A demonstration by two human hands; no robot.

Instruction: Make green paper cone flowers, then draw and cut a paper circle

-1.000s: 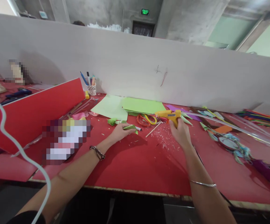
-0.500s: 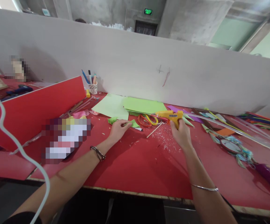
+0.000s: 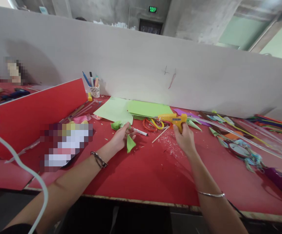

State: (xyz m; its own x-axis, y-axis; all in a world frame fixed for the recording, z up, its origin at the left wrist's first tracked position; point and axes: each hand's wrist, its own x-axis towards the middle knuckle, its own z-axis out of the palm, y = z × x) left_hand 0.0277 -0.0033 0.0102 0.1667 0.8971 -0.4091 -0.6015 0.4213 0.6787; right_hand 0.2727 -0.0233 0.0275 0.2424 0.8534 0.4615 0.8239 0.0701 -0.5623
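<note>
Paper: green bit, in your L hand, above the table, tip hanging down. Prob. v. light, thin; bends & creases easily.
Paper hold: pinch flat by an edge, gently; hard squeeze would likely crumple it.
L hand: your fingertips are together, clamped on the paper.
Gun: yellow glue gun, in your R hand, nozzle pointing to your L, well apart from paper. Prob. rigid, fairly light; tip may be hot, so keep to the handle.
R hand: your fingers wrap the gun's handle, clamped on it.
By L hand: marker on table; crumpled green piece just beyond, can't tell if touching.
By gun: scissors behind nozzle, stick & scraps nearer you.
Far side: green sheets flat; pen cup to their L.
</note>
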